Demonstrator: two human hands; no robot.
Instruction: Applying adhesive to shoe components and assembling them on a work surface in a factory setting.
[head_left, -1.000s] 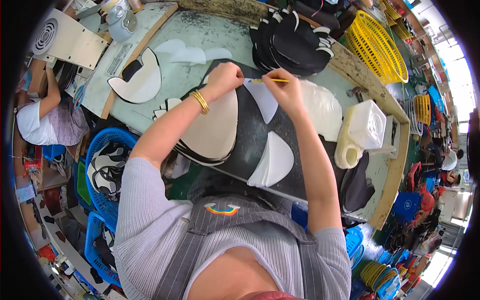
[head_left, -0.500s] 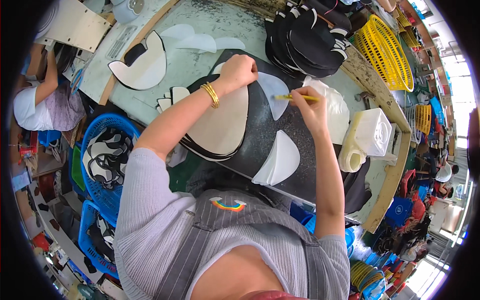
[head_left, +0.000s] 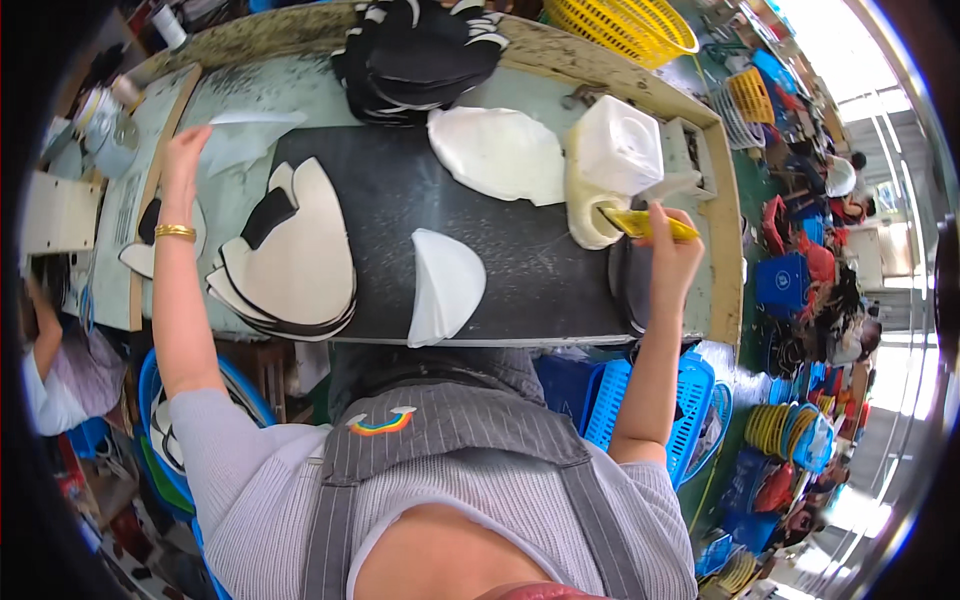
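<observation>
At the far left, my left hand (head_left: 182, 160), with a gold bangle at its wrist, pinches the edge of a translucent half-moon piece (head_left: 240, 143) over the table. My right hand (head_left: 675, 245) grips a yellow-handled brush (head_left: 650, 224), its tip at the round mouth of a white plastic jug (head_left: 582, 180). Whether the bristles touch the contents is hidden. A stack of white half-moon pieces (head_left: 446, 290) lies on the black board (head_left: 385, 200). Left of it sits a pile of cream, black-edged curved panels (head_left: 300, 250). A white crumpled sheet (head_left: 495, 155) lies near the jug.
Black curved pieces (head_left: 420, 60) are heaped at the table's back. A wooden rim (head_left: 722, 250) borders the table's right side. Yellow baskets (head_left: 625, 28) stand beyond it, blue baskets (head_left: 690, 400) below the front edge. Someone sits at the far left.
My left hand has moved left from the board, carrying a translucent piece. My right hand has taken the brush from that piece to the jug on the right. The view has turned.
</observation>
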